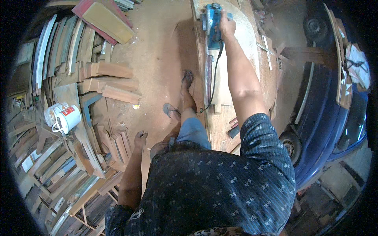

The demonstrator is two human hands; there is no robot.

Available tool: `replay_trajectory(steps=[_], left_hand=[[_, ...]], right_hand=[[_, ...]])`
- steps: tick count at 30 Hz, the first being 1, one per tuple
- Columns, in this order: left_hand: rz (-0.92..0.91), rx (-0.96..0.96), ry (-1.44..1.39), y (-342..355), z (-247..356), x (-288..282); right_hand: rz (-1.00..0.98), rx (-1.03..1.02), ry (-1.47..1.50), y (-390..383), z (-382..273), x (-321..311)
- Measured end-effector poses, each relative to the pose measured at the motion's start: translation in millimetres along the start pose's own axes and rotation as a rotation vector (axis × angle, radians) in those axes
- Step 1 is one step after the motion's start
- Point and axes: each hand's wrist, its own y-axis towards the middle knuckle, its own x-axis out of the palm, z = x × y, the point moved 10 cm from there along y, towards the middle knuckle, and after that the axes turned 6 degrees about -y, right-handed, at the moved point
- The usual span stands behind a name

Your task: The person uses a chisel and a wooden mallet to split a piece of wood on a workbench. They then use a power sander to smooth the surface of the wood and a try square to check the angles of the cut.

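My right arm reaches far forward, and my right hand (227,26) is closed round the handle of a blue electric planer (214,29). The planer rests near the left edge of a pale wooden board (235,59) lying on a wooden workbench (217,135). A black power cord (215,78) runs back from the tool along the bench. My left hand (140,138) hangs low at my left side, away from the bench, its fingers curled in with nothing visible in them.
Stacked planks (114,78) and offcuts fill the left side, with a white bucket (68,119) among them. A red and tan panel (106,21) lies farther ahead. Right of the bench stands a dark blue car (321,129). A dark-handled tool (234,131) lies on the near bench.
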Motion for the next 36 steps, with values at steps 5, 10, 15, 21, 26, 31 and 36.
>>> replay_trajectory(steps=[5,10,15,21,26,31,36], left_hand=[[-0.148,0.211,0.159,30.6,56.4,36.7],[-0.211,0.308,0.111,57.9,108.3,80.5],[-0.34,0.461,0.22,24.0,230.9,156.5],[-0.425,0.385,0.081,-7.9,295.6,238.0],[-0.513,0.186,-0.072,-42.1,308.0,290.9],[-0.545,0.252,-0.014,-4.8,272.4,345.3],[-0.528,0.361,-0.024,3.9,274.2,336.7]], right_hand=[[0.015,0.068,-0.095,-85.0,53.9,-62.8],[-0.048,0.113,-0.074,-250.4,96.7,-120.0],[-0.057,0.198,0.114,-346.5,142.7,-164.5],[-0.059,0.23,0.091,-425.6,181.9,-198.6],[-0.005,0.346,0.063,-505.2,189.8,-244.4],[-0.06,0.4,0.101,-548.3,201.3,-287.5],[0.012,0.187,0.015,-535.4,200.4,-293.7]])
